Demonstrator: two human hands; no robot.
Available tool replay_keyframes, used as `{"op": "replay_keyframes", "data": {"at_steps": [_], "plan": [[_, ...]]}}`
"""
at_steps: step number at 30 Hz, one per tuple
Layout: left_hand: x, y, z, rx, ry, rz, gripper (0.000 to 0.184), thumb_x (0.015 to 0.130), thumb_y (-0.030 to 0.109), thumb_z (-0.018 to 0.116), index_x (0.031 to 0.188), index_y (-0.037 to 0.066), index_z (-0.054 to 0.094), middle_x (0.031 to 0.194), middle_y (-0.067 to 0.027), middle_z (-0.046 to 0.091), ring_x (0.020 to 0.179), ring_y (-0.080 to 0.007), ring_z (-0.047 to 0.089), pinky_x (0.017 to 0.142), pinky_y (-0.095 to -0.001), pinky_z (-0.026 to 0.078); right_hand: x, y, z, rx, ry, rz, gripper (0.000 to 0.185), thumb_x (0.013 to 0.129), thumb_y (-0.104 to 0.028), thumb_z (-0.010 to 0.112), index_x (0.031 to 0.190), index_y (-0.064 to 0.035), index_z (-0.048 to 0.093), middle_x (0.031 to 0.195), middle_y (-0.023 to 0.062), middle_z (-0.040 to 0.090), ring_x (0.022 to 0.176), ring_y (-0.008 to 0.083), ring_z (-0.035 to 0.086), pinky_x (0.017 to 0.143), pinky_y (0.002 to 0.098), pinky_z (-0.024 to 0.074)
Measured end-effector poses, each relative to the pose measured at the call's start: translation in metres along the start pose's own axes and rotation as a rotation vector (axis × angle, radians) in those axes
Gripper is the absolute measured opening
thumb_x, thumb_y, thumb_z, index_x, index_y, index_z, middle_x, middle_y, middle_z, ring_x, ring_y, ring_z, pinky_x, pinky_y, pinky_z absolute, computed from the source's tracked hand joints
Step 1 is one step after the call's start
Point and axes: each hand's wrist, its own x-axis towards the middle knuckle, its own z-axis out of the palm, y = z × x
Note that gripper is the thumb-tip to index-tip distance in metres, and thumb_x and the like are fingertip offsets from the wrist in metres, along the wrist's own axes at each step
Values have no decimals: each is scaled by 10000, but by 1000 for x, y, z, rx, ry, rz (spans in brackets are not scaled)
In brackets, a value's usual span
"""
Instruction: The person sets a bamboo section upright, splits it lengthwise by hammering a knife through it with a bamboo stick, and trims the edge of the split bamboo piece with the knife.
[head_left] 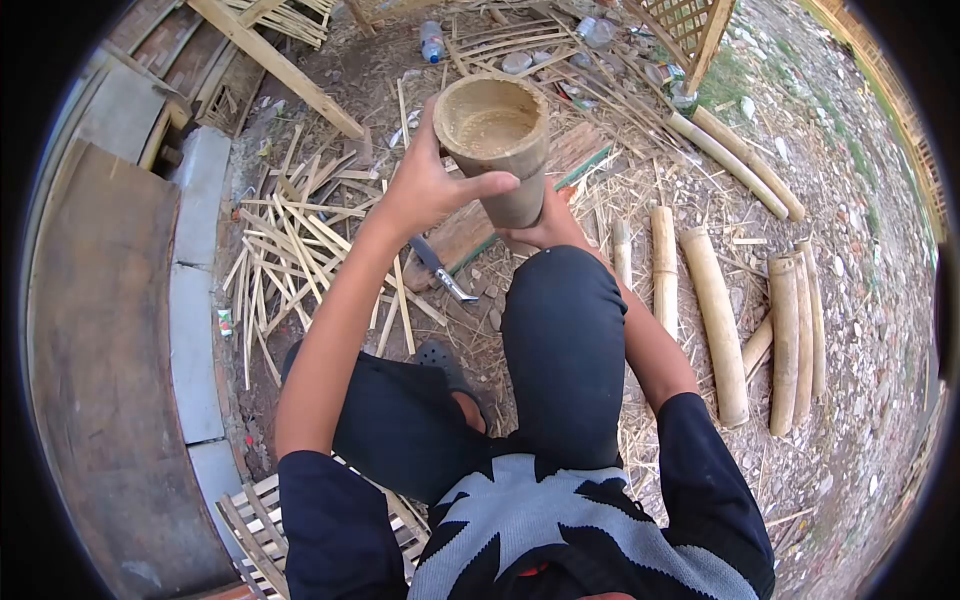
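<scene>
A thick bamboo section [512, 190] with an open hollow top is held up in front of my knees, its rim tilted toward me. My left hand [425, 190] wraps round its upper left side, with the thumb lying across the front below the rim. Lower down, my right hand [555, 222] grips the section near its base from the right. Below my left forearm, a knife [440, 268] with a dark handle lies by a wooden board [455, 240] on the ground. Thin split bamboo strips [300, 245] are heaped to the left.
Several bamboo poles [715, 325] lie on the right, with two more [740, 160] at the upper right. Plastic bottles [431, 42] lie at the top. A concrete ledge [197, 350] runs along the left, and a wooden beam [280, 70] slants across the upper left.
</scene>
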Motion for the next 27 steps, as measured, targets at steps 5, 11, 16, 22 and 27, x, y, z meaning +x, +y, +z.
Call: {"op": "replay_keyframes", "data": {"at_steps": [5, 11, 16, 22, 27], "plan": [[-1, -36, -1, 178, -3, -209, 873, 684, 317, 914, 1355, 10, 446, 1282, -158, 587, 1218, -249, 564, 1043, -403, 450, -10, 23, 9, -8, -110, 85, 981, 610, -196, 881, 1413, 27, 363, 1282, 238, 586, 1220, 342, 579, 1029, 399, 447], [7, -54, -3, 176, 29, -127, 923, 667, 423, 903, 1345, -8, 447, 1269, -193, 607, 1175, -296, 615, 1011, -418, 491, -13, 24, 8, -44, -146, 180, 1030, 607, -219, 903, 1432, 32, 339, 1288, 247, 584, 1243, 341, 567, 1046, 403, 439], [7, -57, -2, 201, 60, -143, 902, 682, 422, 896, 1331, -23, 455, 1271, -203, 603, 1179, -295, 613, 1005, -414, 493, -21, 31, 2, -103, -210, 262, 1045, 618, -248, 909, 1445, 33, 335, 1331, 265, 555, 1274, 353, 540, 1071, 417, 418], [12, -72, -19, 143, 280, -42, 857, 709, 403, 888, 1308, -40, 464, 1227, -191, 607, 1128, -269, 618, 981, -386, 503, -46, 58, 4, -160, -259, 453, 1139, 610, -327, 932, 1501, -27, 289, 1430, 289, 465, 1371, 391, 432, 1138, 438, 348], [24, -65, -72, -22, 559, -189, 807, 815, 445, 785, 1356, -44, 441, 1291, -175, 555, 1177, -240, 563, 1008, -385, 468, -66, 41, -16, -385, -259, 449, 956, 722, -428, 819, 1460, -20, 368, 1376, 305, 503, 1305, 417, 485, 1096, 445, 383]]}}
